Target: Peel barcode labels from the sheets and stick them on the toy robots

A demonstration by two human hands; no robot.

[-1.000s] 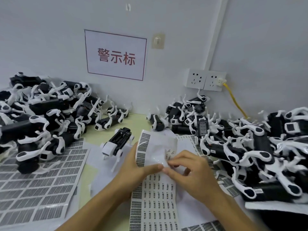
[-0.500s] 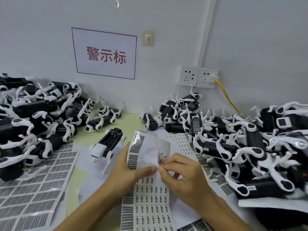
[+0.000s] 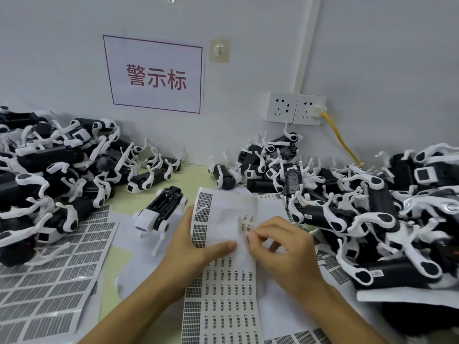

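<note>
Left hand (image 3: 188,247) grips label sheet (image 3: 223,269), thumb pressing on top, sheet's far end curled up. Right hand (image 3: 285,254) pinches at small label (image 3: 248,225) on sheet's right edge. One toy robot (image 3: 160,214) stands on bench (image 3: 124,197) just left of sheet; robot piles (image 3: 372,214) both sides.

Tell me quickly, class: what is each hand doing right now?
Left hand: closed on the label sheet, thumb pressing it.
Right hand: fingertips pinched at a small label on that sheet.
</note>
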